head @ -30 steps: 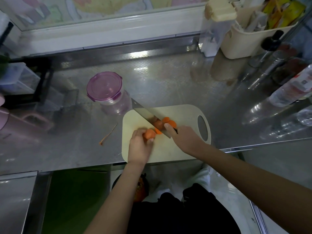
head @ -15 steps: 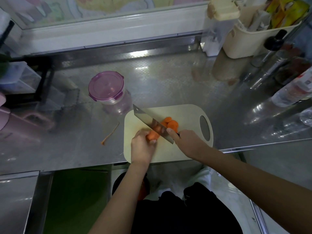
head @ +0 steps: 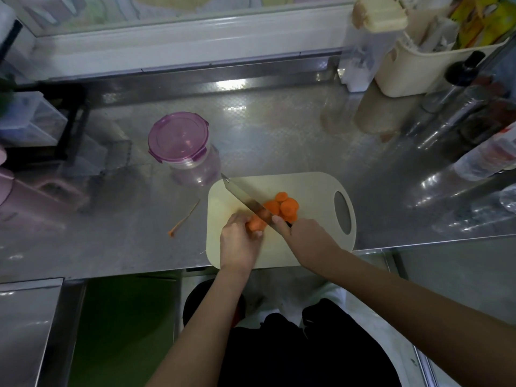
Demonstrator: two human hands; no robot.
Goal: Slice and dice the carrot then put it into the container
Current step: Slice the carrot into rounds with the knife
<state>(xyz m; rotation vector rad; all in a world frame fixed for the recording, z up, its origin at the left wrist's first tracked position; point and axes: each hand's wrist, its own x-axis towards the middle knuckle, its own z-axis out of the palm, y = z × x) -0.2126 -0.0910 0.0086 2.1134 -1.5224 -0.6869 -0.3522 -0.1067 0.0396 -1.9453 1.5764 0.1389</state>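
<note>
Head view | step: slicing | your left hand [head: 237, 241] curls round the carrot stub [head: 255, 223], frame centre, on the board [head: 315, 188] | right hand [head: 307, 238] grips the knife [head: 247, 196], slices [head: 283, 206] beside | next: dice, then unlid the container [head: 181, 146], upper left.

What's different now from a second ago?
The knife drew back a little toward the person, and the pile of slices looks bigger. The right hand still holds the knife, the left hand the carrot. The board and container stayed put.
</note>
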